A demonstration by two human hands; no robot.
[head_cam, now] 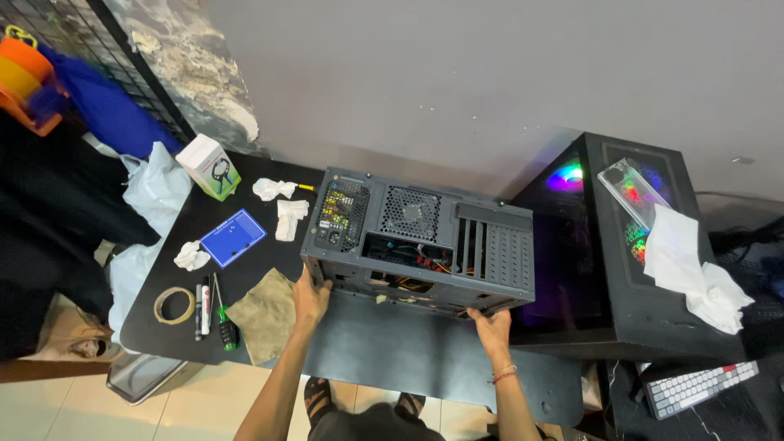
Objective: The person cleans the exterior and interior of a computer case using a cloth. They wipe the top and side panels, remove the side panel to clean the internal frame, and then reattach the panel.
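With my left hand (310, 296) and right hand (492, 325) curled under the grey computer case (420, 241), fingers clamped on its lower edge, I judge it could slip and drop onto the black table (392, 347) below my fingertips.

Thing: grey metal computer case (420, 241), boxy, rear panel facing up.
Details: mesh fan grille at centre, power supply vent at 9 o'clock, slotted expansion covers at 3 o'clock; coloured wires show through an opening.
Pose: tipped on edge on the black desk, slightly tilted.
Place: middle of the view, both lower corners gripped.
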